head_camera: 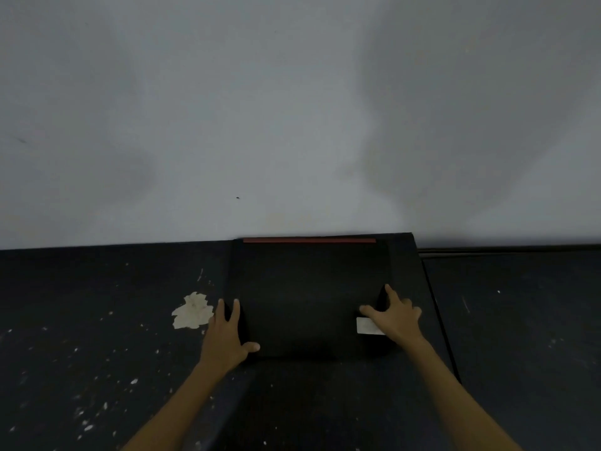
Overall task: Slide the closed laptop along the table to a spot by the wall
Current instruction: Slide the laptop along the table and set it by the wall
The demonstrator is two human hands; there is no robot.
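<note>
Between both hands: closed laptop [310, 297], black, lid down, flat on the table [97, 320].
Left hand [227, 333]: clasps the laptop's left side edge near its front corner; fingers extended forward along the edge, thumb laid on the near edge of the lid.
Right hand [395, 315]: clasps the laptop's right side near its front corner; fingers spread across lid and edge, thumb pointing inward, palm partly covering a pale sticker [366, 326] on the lid.
Beyond the hands: red strip [309, 240] along the laptop's far edge, lying at the foot of the wall [292, 109]; whether it touches the wall cannot be told.
Just left of the left hand: pale chipped patch [192, 311] in the dark, white-flecked tabletop.
Right of the right hand: seam [437, 317] where a second dark surface [520, 320] adjoins, running from the wall toward the viewer
</note>
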